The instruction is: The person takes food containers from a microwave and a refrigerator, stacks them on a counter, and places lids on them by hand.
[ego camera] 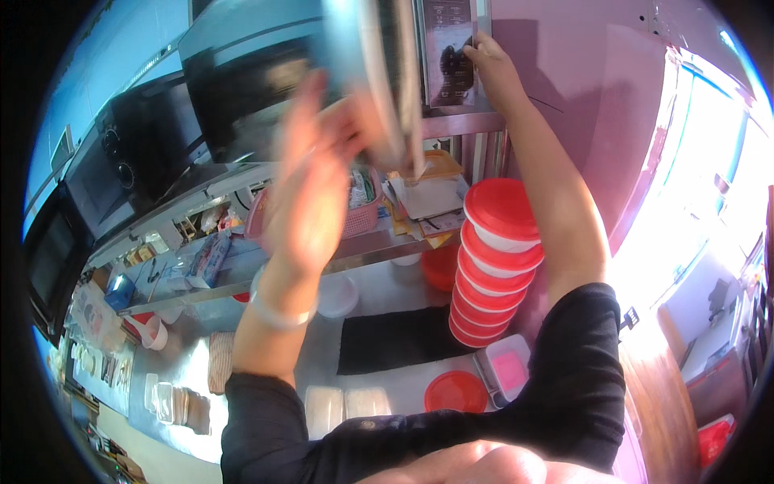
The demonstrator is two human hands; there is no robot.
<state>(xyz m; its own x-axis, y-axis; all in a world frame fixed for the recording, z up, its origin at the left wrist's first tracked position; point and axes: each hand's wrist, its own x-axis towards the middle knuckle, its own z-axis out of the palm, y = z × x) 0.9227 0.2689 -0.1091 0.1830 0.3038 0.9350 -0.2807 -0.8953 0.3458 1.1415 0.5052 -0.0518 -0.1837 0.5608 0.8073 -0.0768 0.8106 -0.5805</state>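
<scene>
A microwave oven stands on the upper shelf, its door [369, 78] swung outward and blurred by motion. My left hand [323, 151], blurred too, is up against this door with a pale band at the wrist. Whether its fingers grip the door or only touch it is unclear. My right hand [491, 57] holds the right edge of the microwave by its dark control panel [448, 54]. Below my right forearm rises a stack of white bowls with red lids [499, 260]. The door and my left hand hide part of the oven's front.
Another microwave [142, 136] sits to the left. The lower shelf carries a pink basket [363, 218] and papers [429, 196]. On the metal counter are a black mat [399, 342], a red lid [455, 392], clear-lidded boxes [325, 408] and a white tub with pink contents [508, 369].
</scene>
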